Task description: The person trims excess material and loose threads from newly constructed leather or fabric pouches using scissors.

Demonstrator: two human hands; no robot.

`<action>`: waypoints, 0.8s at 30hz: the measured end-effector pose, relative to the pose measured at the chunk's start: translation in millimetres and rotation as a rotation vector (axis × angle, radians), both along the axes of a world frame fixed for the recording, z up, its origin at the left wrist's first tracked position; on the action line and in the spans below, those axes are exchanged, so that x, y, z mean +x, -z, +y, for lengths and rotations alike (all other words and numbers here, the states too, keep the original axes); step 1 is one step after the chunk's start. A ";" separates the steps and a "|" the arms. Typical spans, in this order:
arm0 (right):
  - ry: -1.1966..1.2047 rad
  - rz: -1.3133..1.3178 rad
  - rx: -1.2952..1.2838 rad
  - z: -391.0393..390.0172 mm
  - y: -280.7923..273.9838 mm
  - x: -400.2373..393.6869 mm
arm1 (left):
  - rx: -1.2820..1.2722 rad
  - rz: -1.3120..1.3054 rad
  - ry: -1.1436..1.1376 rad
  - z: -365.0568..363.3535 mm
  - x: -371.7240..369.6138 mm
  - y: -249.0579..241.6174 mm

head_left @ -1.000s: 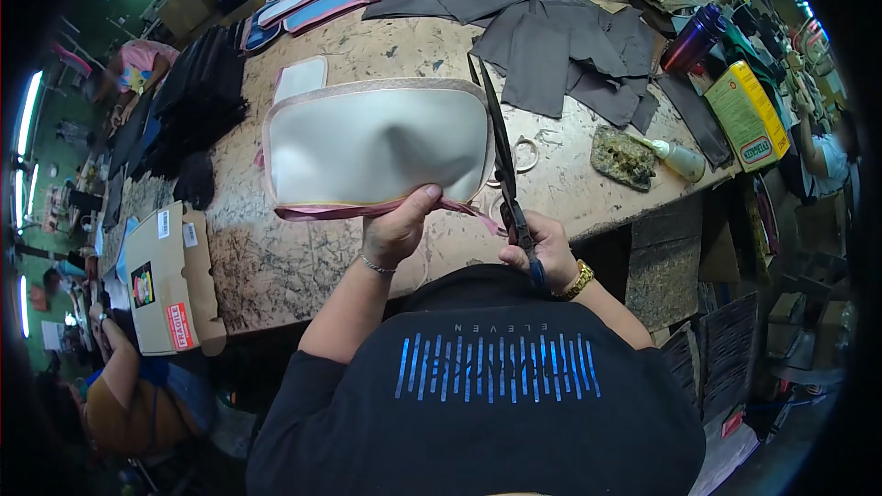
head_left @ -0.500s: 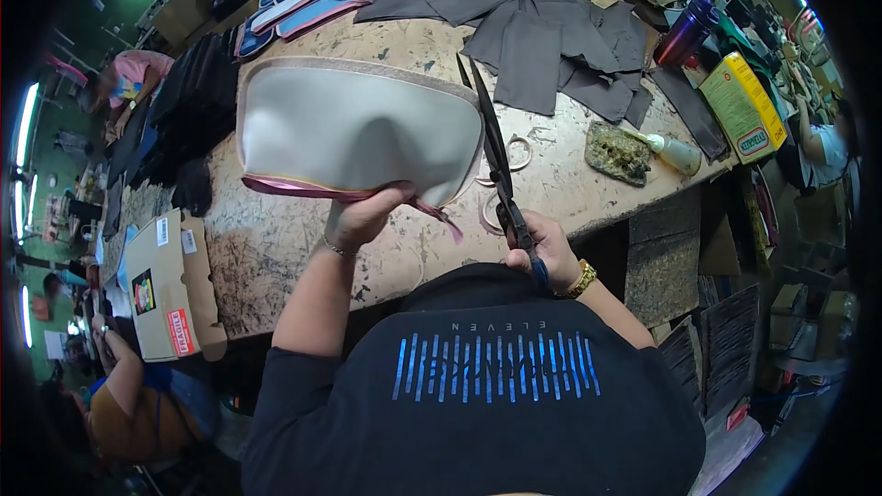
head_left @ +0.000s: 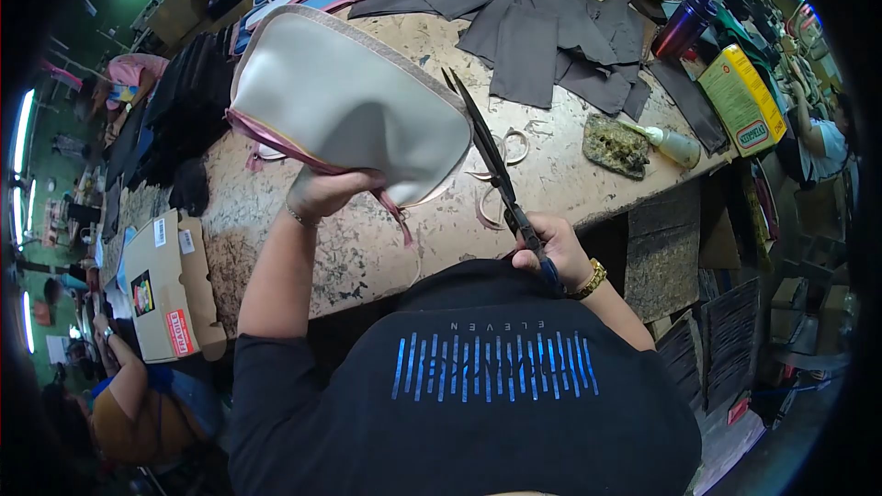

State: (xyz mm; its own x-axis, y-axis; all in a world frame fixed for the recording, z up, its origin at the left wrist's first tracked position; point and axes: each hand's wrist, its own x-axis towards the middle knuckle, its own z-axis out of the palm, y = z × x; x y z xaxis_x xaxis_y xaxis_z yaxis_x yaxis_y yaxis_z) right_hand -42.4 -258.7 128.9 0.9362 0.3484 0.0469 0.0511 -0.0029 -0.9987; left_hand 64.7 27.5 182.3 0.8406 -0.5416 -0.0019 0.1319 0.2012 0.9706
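My left hand (head_left: pixel 323 193) grips a pale grey-white fabric panel (head_left: pixel 340 101) by its lower edge, thumb on top. The panel has a beige border and rounded corners. Along that lower edge runs a pink zipper strip (head_left: pixel 276 149), whose loose end hangs below my thumb. In my right hand (head_left: pixel 560 248) is a pair of long black scissors (head_left: pixel 496 170), fingers wrapped around the handles. Their blades point up and away, almost together, close beside the panel's right edge. Thin curled offcuts (head_left: pixel 516 149) lie on the table by the scissors.
Dark grey fabric pieces (head_left: pixel 528 46) spread over the worktable (head_left: pixel 432 253). At the right are a glue bottle (head_left: pixel 678 147), a crusted block (head_left: pixel 616 147), a yellow box (head_left: pixel 742 101) and a purple flask (head_left: pixel 684 23). A cardboard box (head_left: pixel 170 285) stands left. Other people sit at both sides.
My left hand has shifted left, and the panel has tilted so its left end sits higher and its right end lower. The scissors have moved slightly down and their blades lean further left.
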 end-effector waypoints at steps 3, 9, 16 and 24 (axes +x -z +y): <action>-0.031 0.043 0.097 2.8 -12.6 3.3 | 0.034 -0.047 0.074 1.0 6.1 -1.9; 0.002 -0.002 -0.050 -1.5 0.1 2.2 | 0.070 -0.037 0.063 2.0 10.6 -7.3; 0.067 0.018 -0.189 -4.1 6.8 -5.5 | -0.029 -0.018 -0.001 0.5 12.0 -2.1; -0.055 0.192 0.034 -3.2 -0.4 -7.1 | -0.155 0.130 -0.152 -30.4 -6.0 4.9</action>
